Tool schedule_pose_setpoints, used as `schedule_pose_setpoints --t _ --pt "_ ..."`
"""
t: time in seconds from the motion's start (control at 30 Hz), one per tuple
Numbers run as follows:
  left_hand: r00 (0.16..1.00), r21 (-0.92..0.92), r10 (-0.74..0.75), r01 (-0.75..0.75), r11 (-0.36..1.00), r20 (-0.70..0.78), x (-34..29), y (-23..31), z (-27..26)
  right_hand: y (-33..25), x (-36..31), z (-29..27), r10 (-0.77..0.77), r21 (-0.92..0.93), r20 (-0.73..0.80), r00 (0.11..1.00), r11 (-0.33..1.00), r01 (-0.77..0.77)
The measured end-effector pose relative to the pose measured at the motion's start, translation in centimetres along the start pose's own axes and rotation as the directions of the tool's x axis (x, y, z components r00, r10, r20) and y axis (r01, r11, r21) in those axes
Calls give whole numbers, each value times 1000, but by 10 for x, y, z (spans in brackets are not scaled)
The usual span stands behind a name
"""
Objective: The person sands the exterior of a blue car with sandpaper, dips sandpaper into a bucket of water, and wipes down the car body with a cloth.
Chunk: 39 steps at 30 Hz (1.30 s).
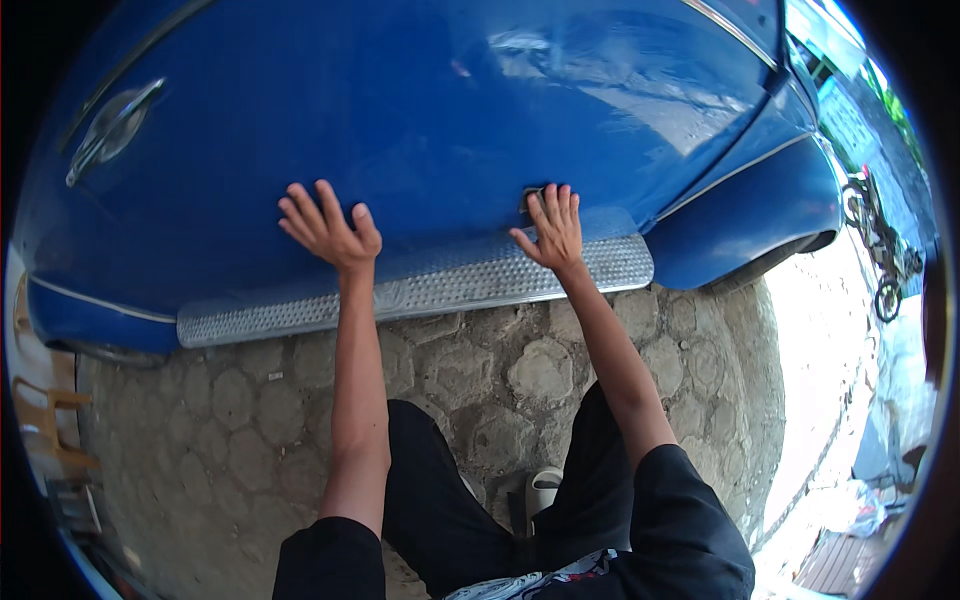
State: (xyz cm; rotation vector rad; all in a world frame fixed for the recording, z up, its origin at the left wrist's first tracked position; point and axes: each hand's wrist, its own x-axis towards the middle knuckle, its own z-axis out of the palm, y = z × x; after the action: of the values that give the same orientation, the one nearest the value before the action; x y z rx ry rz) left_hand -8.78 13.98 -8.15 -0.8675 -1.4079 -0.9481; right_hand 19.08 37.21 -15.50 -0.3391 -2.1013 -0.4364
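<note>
A blue car door with glossy reflections fills the view ahead. My left hand is held out at its lower part, palm toward the panel, fingers spread and nothing in them. Further right, my right hand reaches up just above the running board, fingers stretched out. Partly behind its index finger is a small dark rectangular piece; I cannot tell what it is or whether it is fixed to the door. Whether either palm touches the paint is unclear. Below both hands runs the dimpled silver running board.
A chrome door handle is at upper left. Blue fenders flank the running board. Hexagonal pavers cover the ground around my legs. A motorcycle stands off to the right; a tan plastic chair is at the left edge.
</note>
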Motion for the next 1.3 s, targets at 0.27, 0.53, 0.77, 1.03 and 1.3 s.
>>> schedule_pose_setpoints --t 0.27,0.53,0.77,1.03,1.3 --pt "999 34 -21 19 999 50 2 2 -6 101 15 -54 901 222 -251 353 409 -885" --pt "993 -57 -53 60 997 106 22 28 -23 79 52 -46 929 667 -207 307 363 -650" --pt "956 -367 270 -214 906 110 87 148 -21 75 56 -50 962 742 -266 63 246 -623" --pt "818 -595 575 -449 667 26 192 266 57 86 36 -57 933 697 -330 140 342 -630" --pt "698 -456 684 -548 701 213 249 275 92 85 20 -51 886 701 -437 159 445 -557"
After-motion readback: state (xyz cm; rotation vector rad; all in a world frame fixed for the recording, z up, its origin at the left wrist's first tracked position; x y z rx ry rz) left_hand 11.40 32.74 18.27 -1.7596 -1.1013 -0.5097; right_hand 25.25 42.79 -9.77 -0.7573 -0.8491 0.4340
